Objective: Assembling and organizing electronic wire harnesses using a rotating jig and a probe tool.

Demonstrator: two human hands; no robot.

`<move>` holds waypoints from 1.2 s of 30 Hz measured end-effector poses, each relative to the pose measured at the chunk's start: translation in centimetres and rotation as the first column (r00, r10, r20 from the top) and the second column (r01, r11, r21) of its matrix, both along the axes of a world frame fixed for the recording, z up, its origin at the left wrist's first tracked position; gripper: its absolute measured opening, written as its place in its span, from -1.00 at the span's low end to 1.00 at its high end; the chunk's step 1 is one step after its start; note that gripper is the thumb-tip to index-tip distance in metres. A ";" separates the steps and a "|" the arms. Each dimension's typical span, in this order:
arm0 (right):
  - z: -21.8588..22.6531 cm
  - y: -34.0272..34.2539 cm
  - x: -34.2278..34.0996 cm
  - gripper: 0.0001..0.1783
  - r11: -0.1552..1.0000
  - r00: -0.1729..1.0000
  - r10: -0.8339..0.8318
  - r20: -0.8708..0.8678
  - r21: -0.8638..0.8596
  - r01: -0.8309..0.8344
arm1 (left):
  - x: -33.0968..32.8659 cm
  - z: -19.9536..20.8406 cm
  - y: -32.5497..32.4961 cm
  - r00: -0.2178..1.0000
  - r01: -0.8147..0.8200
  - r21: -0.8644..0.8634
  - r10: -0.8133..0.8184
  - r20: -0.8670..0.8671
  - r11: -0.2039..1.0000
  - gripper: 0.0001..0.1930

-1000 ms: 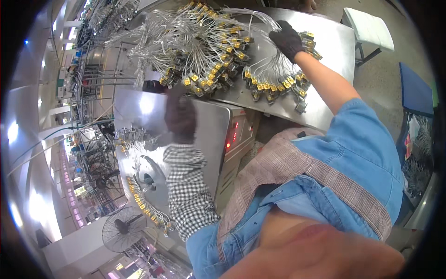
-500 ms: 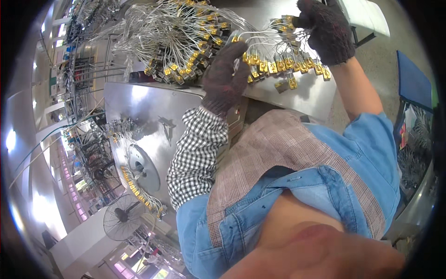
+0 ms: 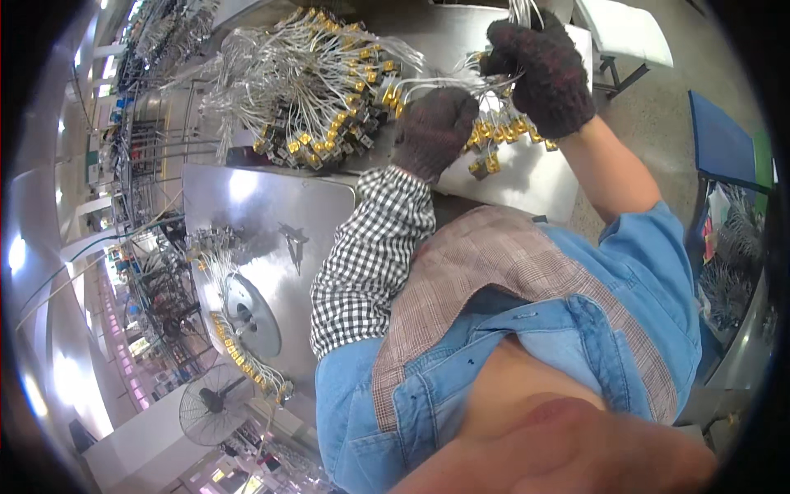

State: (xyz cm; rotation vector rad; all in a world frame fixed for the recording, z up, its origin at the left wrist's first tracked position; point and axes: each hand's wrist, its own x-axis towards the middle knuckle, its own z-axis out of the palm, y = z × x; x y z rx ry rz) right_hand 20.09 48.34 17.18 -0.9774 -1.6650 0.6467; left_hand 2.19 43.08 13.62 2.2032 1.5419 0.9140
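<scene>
Both my hands wear dark knitted gloves. My right hand (image 3: 547, 78) is closed round a bundle of white wires (image 3: 522, 11), whose ends stick up above the fist. Just left of it, my left hand (image 3: 434, 132) is curled closed beside more pale wires (image 3: 436, 82); its fingers hide whatever they grip. Yellow-faced connectors (image 3: 506, 132) on wire ends hang and lie between and below the hands, over the metal tabletop (image 3: 535, 177). Left of my left hand is a big heap of wires with yellow-and-dark connectors (image 3: 329, 115).
On the lower metal table (image 3: 309, 206) at left lie a dark metal tool (image 3: 294, 243), a grey disc (image 3: 259, 317) and a row of yellow connectors (image 3: 234, 350). A fan (image 3: 212, 403) stands beyond. At right are a white-topped stand (image 3: 629, 33) and a blue panel (image 3: 722, 136).
My left hand has moved right, closer to my right hand, and its fingers have curled closed. The right hand has shifted left and slightly down, and now a wire bundle shows upright in it.
</scene>
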 end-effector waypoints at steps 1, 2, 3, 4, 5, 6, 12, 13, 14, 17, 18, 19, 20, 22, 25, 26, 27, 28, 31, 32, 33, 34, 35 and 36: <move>-0.5 0.0 0.0 -0.65 0.970 0.991 0.017 0.136 0.238 -0.049 | -0.3 0.3 -0.1 1.000 0.007 0.013 -0.007 -0.002 1.000 -0.74; -0.9 0.0 0.1 -0.63 0.918 0.977 0.049 0.208 0.375 -0.126 | -0.4 0.7 -0.4 0.999 0.012 -0.033 -0.013 -0.030 0.999 -0.74; -1.4 0.0 0.0 -0.63 0.915 0.977 0.044 0.207 0.385 -0.122 | -0.4 1.1 -0.6 0.999 0.029 -0.050 -0.031 -0.045 0.998 -0.73; -1.8 -0.1 0.0 -0.60 0.984 0.989 0.142 0.050 0.103 -0.146 | -0.4 1.6 -0.9 0.998 0.057 -0.041 -0.058 -0.018 0.998 -0.73; -2.1 -0.3 0.0 -0.59 0.982 0.982 0.188 0.009 0.026 -0.188 | -0.2 2.0 -1.2 0.998 0.051 -0.059 -0.053 -0.037 0.997 -0.73; -2.4 -0.5 -0.2 -0.57 0.980 0.981 0.193 -0.026 0.057 -0.191 | -0.1 2.3 -1.6 0.998 0.062 -0.097 -0.065 -0.022 0.993 -0.73; -1.9 -2.1 -1.3 -0.62 0.918 0.969 0.006 0.245 0.382 -0.102 | 0.3 1.9 -4.0 0.984 0.154 -0.171 -0.166 -0.058 0.973 -0.81; -1.5 -2.3 -1.4 -0.62 0.884 0.944 -0.041 0.328 0.452 -0.119 | 0.3 1.7 -4.2 0.986 0.143 -0.178 -0.156 -0.059 0.974 -0.81; -1.1 -2.8 -1.7 -0.62 0.981 0.966 0.189 -0.175 -0.008 -0.194 | 0.2 1.4 -4.4 0.991 0.136 -0.165 -0.137 0.004 0.977 -0.83; -0.2 -4.3 -2.2 -0.42 0.796 0.671 0.054 -0.740 -0.373 -0.476 | 0.5 1.2 -4.8 0.987 0.141 -0.079 -0.134 0.093 0.987 -0.84; -0.1 -4.9 -2.3 -0.43 0.840 0.756 0.082 -0.650 -0.363 -0.403 | 0.7 1.3 -4.9 0.985 0.134 -0.034 -0.130 0.115 0.990 -0.84; -0.1 -5.3 -2.4 -0.43 0.834 0.765 0.096 -0.637 -0.368 -0.411 | 1.0 1.5 -5.1 0.981 0.154 -0.004 -0.152 0.121 0.988 -0.84; -0.2 -5.7 -2.4 -0.43 0.770 0.702 0.074 -0.709 -0.406 -0.492 | 1.3 1.8 -5.2 0.974 0.122 -0.074 -0.106 0.201 0.990 -0.83; -0.8 -6.0 -2.5 -0.39 0.736 0.722 0.013 -0.692 -0.483 -0.475 | 1.7 2.5 -5.5 0.961 0.095 -0.142 -0.053 0.273 0.985 -0.83; -1.7 -5.8 -2.2 -0.40 0.783 0.738 0.188 -0.648 -0.355 -0.511 | 1.7 3.3 -5.7 0.966 0.078 -0.165 -0.034 0.255 0.983 -0.78; -1.9 -5.7 -2.0 -0.44 0.928 0.918 0.263 -0.296 -0.181 -0.324 | 1.6 3.5 -5.7 0.987 0.087 -0.307 -0.039 0.158 0.948 -0.80; -2.0 -5.9 -1.9 -0.46 0.977 0.977 0.210 -0.028 -0.032 -0.211 | 1.4 3.6 -5.8 0.994 0.084 -0.379 -0.050 0.098 0.922 -0.82; -2.0 -6.2 -1.8 -0.48 0.975 0.976 0.195 0.093 0.087 -0.203 | 1.2 3.6 -6.1 0.997 0.074 -0.439 -0.053 0.059 0.895 -0.82; -1.3 -8.1 -1.7 -0.65 0.978 0.957 0.199 0.209 -0.108 -0.180 | 0.9 3.4 -7.2 0.995 0.006 -0.522 0.046 0.088 0.853 -0.77; -1.0 -8.7 -2.1 -0.64 0.852 0.922 0.243 -0.300 -0.388 -0.351 | 0.8 3.3 -7.5 0.999 -0.020 -0.496 0.030 0.012 0.868 -0.76; -0.8 -9.3 -2.2 -0.61 0.647 0.646 0.118 -0.754 -0.435 -0.626 | 0.7 3.2 -7.9 0.998 -0.041 -0.469 0.012 -0.066 0.882 -0.76; -0.8 -9.7 -2.7 -0.47 0.724 0.678 0.127 -0.724 -0.400 -0.562 | 0.6 3.0 -8.2 0.997 -0.036 -0.474 -0.001 -0.076 0.880 -0.76; -0.8 -9.9 -2.8 -0.47 0.726 0.697 0.071 -0.714 -0.442 -0.527 | 0.4 2.8 -8.4 0.998 -0.026 -0.426 0.001 -0.059 0.904 -0.76; -0.9 -10.1 -3.0 -0.44 0.761 0.743 0.129 -0.657 -0.415 -0.499 | 0.2 2.6 -8.7 0.999 -0.020 -0.363 0.003 -0.047 0.932 -0.76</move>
